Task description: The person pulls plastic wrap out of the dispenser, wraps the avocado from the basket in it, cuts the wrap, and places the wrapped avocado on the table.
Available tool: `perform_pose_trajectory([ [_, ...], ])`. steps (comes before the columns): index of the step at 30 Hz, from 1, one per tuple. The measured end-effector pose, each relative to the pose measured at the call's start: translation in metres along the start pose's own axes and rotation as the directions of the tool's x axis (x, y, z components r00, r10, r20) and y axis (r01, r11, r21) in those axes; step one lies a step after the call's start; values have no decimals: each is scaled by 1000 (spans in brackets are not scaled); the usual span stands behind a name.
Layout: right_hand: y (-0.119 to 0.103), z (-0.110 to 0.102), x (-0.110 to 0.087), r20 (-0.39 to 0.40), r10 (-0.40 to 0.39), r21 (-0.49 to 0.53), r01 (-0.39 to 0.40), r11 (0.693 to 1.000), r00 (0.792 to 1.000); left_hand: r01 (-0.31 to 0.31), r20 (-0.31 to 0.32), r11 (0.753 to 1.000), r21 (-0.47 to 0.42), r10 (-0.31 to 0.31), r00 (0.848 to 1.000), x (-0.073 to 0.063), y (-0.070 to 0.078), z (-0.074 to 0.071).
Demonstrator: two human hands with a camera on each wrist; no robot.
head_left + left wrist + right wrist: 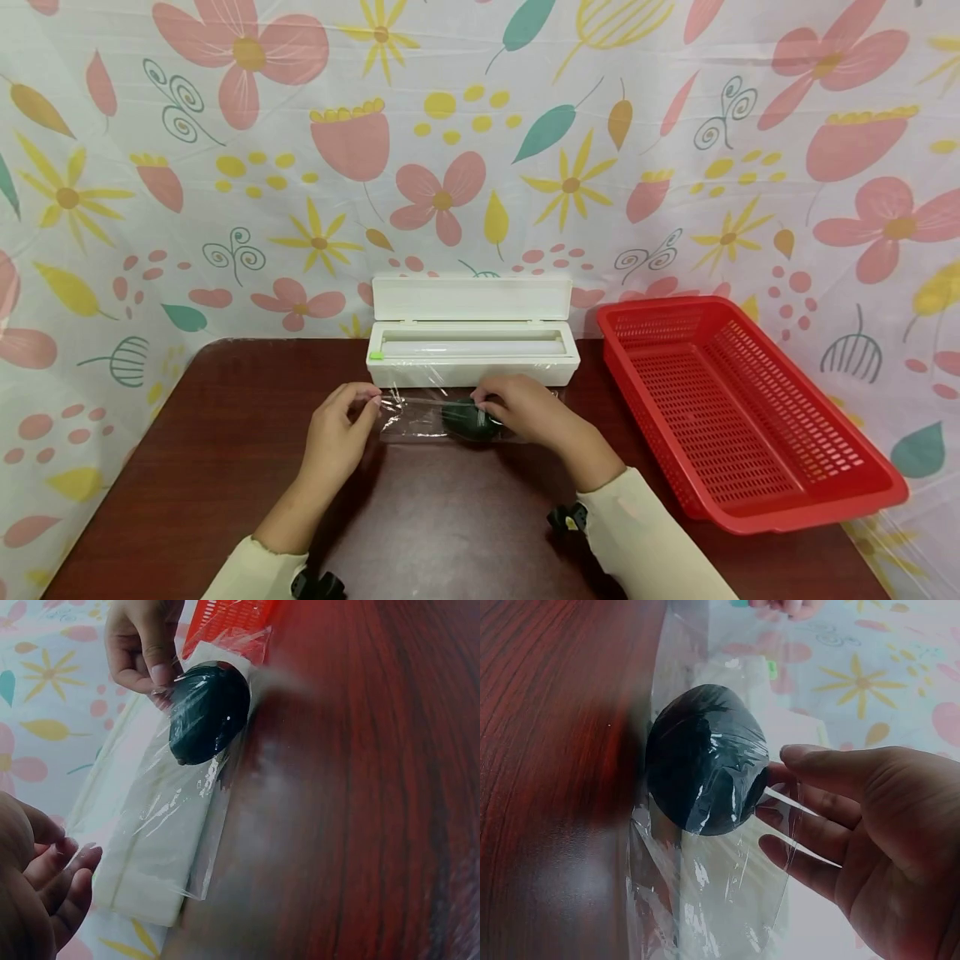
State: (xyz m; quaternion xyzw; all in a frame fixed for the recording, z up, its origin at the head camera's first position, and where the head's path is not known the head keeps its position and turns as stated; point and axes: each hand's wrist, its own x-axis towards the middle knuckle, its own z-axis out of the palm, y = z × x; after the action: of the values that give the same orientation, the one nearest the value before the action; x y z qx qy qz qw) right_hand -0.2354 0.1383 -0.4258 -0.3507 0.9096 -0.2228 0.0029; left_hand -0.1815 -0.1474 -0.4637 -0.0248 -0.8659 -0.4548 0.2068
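Note:
A dark green, smooth oval fruit (pixel 467 423) lies under clear cling film (pixel 408 427) in front of a white film dispenser (pixel 472 372). In the right wrist view, creased film stretches over the fruit (pixel 705 761). My left hand (pixel 333 433) pinches the film's left end between thumb and fingers, apart from the fruit. Right beside the fruit, my right hand (pixel 528 410) pinches the film's upper edge. The left wrist view has the film (pixel 169 806) spread between both hands, its loose lower edge hanging over the dispenser's front.
The dispenser's lid (pixel 472 298) stands raised, with a white roll (pixel 472 347) inside. A red perforated basket (pixel 652 442) sits at the right of the dark wooden table (pixel 225 417). Behind the table hangs a flower-patterned cloth (pixel 442 200).

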Motion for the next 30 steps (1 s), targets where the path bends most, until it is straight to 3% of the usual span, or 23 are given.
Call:
perform_pose_trajectory([
  [7, 2, 5, 4, -30, 4, -4, -4, 1000, 1000, 52, 13, 998, 29, -52, 999, 1, -3, 1],
  [12, 4, 11, 6, -69, -1, -26, -1, 1000, 998, 61, -13, 998, 34, -60, 998, 0, 1, 1],
  [15, 5, 14, 7, -87, -5, -18, 4, 1000, 996, 13, -53, 999, 31, -11, 999, -4, 8, 2],
  [18, 5, 16, 8, -94, -1, 16, 3, 1000, 996, -107, -58, 993, 46, 110, 992, -10, 19, 8],
  [20, 5, 17, 9, -98, 5, 48, -1, 999, 995, -204, -10, 977, 55, 205, 979, -15, 27, 13],
  [23, 4, 19, 9, -104, 12, 83, -3, 997, 994, -325, 119, 944, 65, 316, 941, -22, 39, 25],
  [27, 5, 21, 8, -109, 15, 105, -4, 995, 994, -390, 272, 918, 77, 357, 894, -27, 49, 42],
  [30, 7, 22, 8, -107, 21, 122, -8, 993, 994, -406, 318, 907, 110, 355, 879, -28, 52, 52],
])
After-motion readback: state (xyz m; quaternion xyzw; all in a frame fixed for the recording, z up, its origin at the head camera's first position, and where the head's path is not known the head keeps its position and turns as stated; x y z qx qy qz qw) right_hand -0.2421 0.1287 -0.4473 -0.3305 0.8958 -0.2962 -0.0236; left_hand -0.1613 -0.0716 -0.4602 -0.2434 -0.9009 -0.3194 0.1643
